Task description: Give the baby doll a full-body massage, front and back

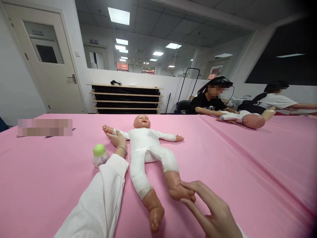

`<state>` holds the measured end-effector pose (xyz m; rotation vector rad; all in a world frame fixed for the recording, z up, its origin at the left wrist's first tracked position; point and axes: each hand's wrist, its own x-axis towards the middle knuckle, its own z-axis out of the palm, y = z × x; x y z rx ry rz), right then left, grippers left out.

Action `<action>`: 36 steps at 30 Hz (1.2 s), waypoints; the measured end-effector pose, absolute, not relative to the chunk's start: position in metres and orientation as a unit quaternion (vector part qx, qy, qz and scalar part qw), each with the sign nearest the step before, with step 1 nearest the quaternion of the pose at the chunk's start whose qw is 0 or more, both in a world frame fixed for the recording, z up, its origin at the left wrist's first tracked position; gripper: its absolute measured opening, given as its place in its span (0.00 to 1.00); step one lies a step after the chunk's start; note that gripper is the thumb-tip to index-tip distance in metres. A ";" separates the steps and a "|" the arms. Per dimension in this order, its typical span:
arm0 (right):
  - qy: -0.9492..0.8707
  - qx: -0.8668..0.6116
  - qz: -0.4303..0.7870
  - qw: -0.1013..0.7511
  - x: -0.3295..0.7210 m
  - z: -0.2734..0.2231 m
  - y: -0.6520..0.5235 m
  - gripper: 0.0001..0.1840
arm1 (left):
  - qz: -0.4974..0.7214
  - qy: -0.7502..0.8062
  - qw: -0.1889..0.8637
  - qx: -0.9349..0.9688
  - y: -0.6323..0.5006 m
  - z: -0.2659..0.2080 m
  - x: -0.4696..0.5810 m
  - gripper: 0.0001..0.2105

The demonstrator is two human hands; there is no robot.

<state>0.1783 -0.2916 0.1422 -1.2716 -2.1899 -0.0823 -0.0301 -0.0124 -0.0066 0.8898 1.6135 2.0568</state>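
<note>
The doll's arm (125,135) and foot (180,192) are held by curled left hand (117,140) and half-open right hand (214,206); left-of-centre jar (99,155) could be knocked by the sleeve (100,191).

The doll (141,142) has a torso of white cloth, matt and faintly creased, with a rougher, fraying look at the leg hems. Its head (143,121) and feet (156,213) look like smooth moulded plastic or vinyl, with a soft gloss. The tablecloth (223,185) is smooth fabric with a dull sheen, ridged by folds. The jar (96,161) looks like translucent plastic with a printed front; its green lid (99,150) is smooth, opaque plastic. The sleeve (99,195) is soft, matt woven cloth; the bracelet (121,147) is of small shiny beads. Behind, the door (55,96) has a smooth painted finish and a metal handle (72,78), the window (153,33) is reflective glass, and the shelf boards (125,86) look like pale wood.
</note>
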 end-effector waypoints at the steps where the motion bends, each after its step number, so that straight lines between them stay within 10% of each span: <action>1: -0.834 -0.466 -0.035 0.293 0.176 0.153 -0.283 0.08 | 0.741 0.583 0.167 0.289 -0.014 -0.003 -0.029 0.31; 36: -0.807 -0.439 0.042 0.394 0.180 0.154 -0.153 0.12 | 0.531 0.533 0.018 0.658 -0.006 0.005 -0.014 0.23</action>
